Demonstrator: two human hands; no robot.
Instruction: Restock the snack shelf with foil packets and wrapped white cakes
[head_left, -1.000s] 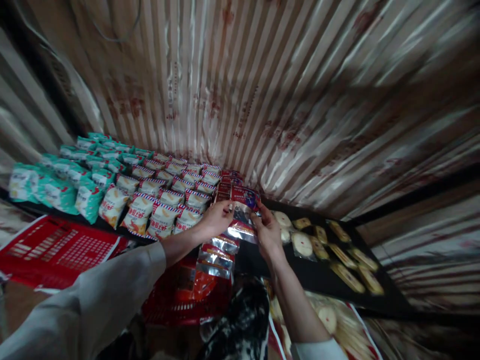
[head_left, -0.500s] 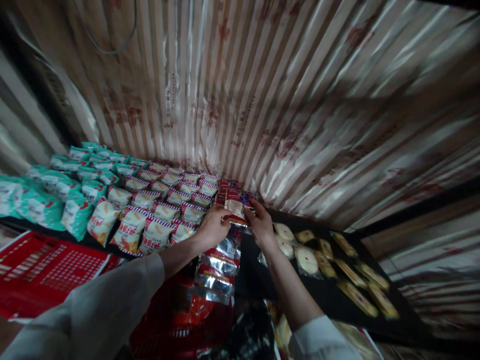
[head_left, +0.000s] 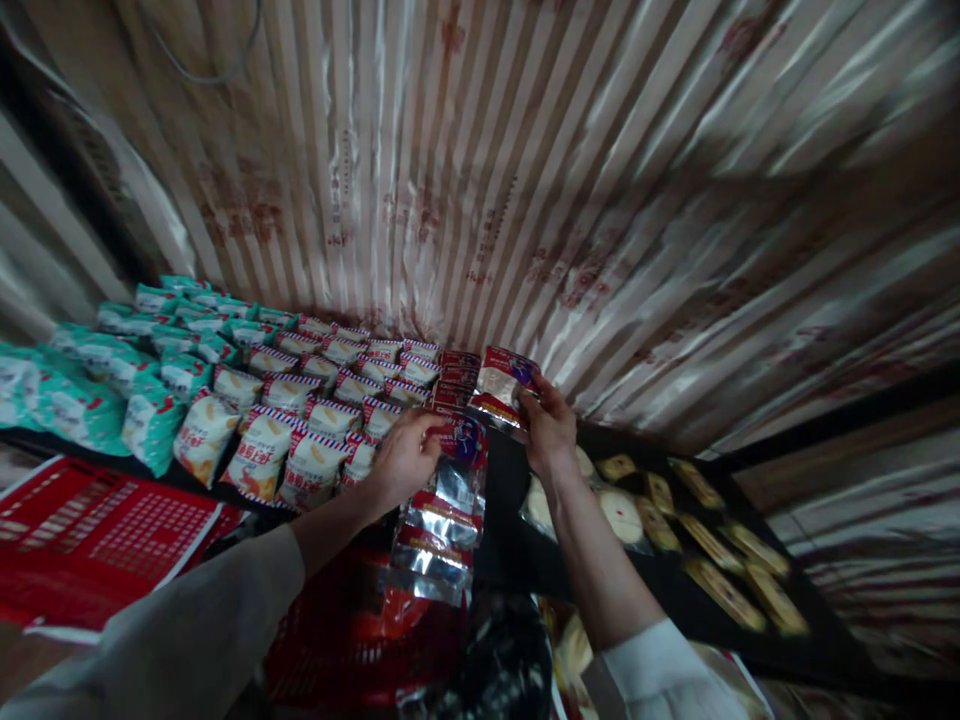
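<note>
A red, purple and silver foil packet (head_left: 501,388) is pinched in my right hand (head_left: 551,425), raised at the back of the dark shelf. My left hand (head_left: 409,455) has its fingers curled at the left edge of another red-purple foil packet (head_left: 461,440), which lies in an overlapping row. Nearer me, the silver lower parts of more foil packets (head_left: 431,545) run toward the shelf's front. Left of that row stand cream snack bags (head_left: 315,465) with striped tops, close beside my left hand.
Teal bags (head_left: 154,420) crowd the shelf's left end. Round pale packaged items (head_left: 619,515) and long yellowish packets (head_left: 712,545) lie to the right. A red printed sheet (head_left: 97,545) hangs at the front left. Behind the shelf rises a striped plastic curtain (head_left: 420,170).
My right hand has moved right with one foil packet, away from the row. My left hand has let go of that packet and come slightly left, down to the row.
</note>
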